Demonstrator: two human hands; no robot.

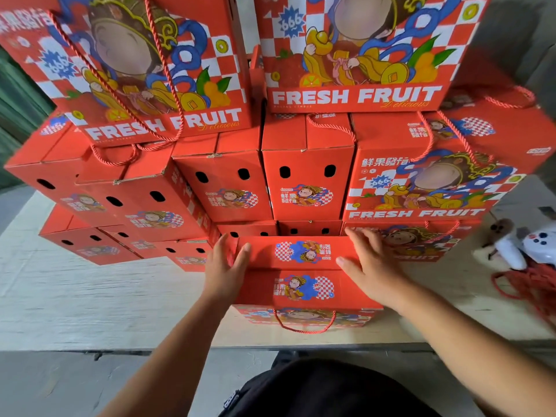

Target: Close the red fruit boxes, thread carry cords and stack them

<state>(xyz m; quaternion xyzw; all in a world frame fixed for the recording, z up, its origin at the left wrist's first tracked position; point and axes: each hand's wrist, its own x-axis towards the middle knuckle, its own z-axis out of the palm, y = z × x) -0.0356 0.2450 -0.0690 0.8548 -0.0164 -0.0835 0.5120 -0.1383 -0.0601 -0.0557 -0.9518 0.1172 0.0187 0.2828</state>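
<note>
Head view: flat hands (224, 273) (371, 270) press glossy cardboard box (304, 285).

**Wall of boxes shuts off the far side**

Stacked red boxes (307, 182) block all passage beyond the near box (304, 287). Bare bench (90, 296) lies open to its left; a red cord heap (532, 284) crowds the right.

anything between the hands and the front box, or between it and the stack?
Nothing visible. Both hands are already on the box: left hand on its left edge, right hand flat on its top right. The box's far edge sits right up against the stack, with nothing in between. Its cord hangs down the near side.
</note>
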